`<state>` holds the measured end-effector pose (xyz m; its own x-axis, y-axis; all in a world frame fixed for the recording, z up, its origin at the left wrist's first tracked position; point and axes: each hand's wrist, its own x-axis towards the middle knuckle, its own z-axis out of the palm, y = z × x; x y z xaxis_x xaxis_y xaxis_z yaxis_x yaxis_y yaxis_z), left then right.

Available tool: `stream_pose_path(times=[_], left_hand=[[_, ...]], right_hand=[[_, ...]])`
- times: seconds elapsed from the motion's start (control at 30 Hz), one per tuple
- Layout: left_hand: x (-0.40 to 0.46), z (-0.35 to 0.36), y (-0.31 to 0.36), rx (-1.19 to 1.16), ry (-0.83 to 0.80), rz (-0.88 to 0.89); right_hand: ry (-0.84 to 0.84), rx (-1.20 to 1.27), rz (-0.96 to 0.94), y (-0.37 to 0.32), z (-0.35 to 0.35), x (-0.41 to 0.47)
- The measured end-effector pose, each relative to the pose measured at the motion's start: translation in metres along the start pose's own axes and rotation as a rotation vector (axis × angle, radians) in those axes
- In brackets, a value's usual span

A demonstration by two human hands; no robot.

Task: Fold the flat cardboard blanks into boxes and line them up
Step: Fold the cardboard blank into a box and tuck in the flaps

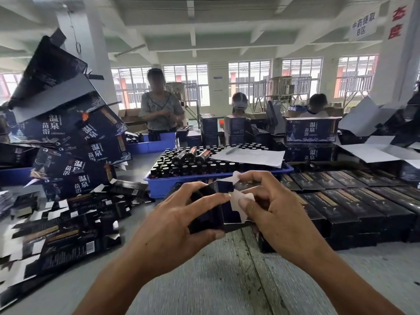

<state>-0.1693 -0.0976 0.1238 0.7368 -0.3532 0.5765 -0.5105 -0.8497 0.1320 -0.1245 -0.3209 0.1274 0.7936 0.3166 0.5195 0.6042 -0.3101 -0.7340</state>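
Mid-task. Left hand (181, 214) grips a half-formed box (218, 208) above the surface (227, 269); right hand (268, 210) fingers pinch its end flaps. Finished boxes (336, 201) lined up right; many blanks (68, 223) left.

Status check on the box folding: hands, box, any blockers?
Left hand grips the dark box. Right hand pinches its white end flaps, not yet tucked. Finished boxes rowed right, flat blanks left. Nothing blocking.

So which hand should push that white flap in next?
Probably the right hand. Its fingers already pinch the white flap at the open end of the box, while the left hand grips the box body and steadies it.
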Motion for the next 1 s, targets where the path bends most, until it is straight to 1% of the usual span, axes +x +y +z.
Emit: stream_pose_path(times=[0.13,0.27,0.37,0.53,0.73,0.77,0.8,1.0], left_hand=[[0.000,0.000,0.000,0.014,0.029,0.010],[0.000,0.001,0.000,0.039,0.072,0.007],[0.000,0.002,0.001,0.025,0.082,0.008],[0.001,0.003,0.001,0.038,0.104,0.000],[-0.001,0.001,0.000,0.044,0.100,-0.010],[-0.002,0.001,0.000,0.044,0.097,-0.015],[-0.002,0.001,0.001,0.046,0.093,-0.021],[0.000,0.000,0.010,0.066,0.089,0.000]], right_hand=[[0.049,-0.025,-0.003,0.002,0.004,-0.001],[0.042,-0.081,-0.094,0.001,0.005,-0.004],[0.033,-0.067,-0.083,-0.002,0.003,-0.005],[-0.048,-0.017,-0.042,-0.006,-0.002,-0.005],[-0.232,-0.106,-0.025,-0.006,-0.011,-0.004],[-0.241,-0.111,-0.022,-0.008,-0.012,-0.004],[-0.227,-0.104,-0.016,-0.009,-0.013,-0.004],[-0.014,-0.054,-0.014,-0.011,-0.003,-0.009]])
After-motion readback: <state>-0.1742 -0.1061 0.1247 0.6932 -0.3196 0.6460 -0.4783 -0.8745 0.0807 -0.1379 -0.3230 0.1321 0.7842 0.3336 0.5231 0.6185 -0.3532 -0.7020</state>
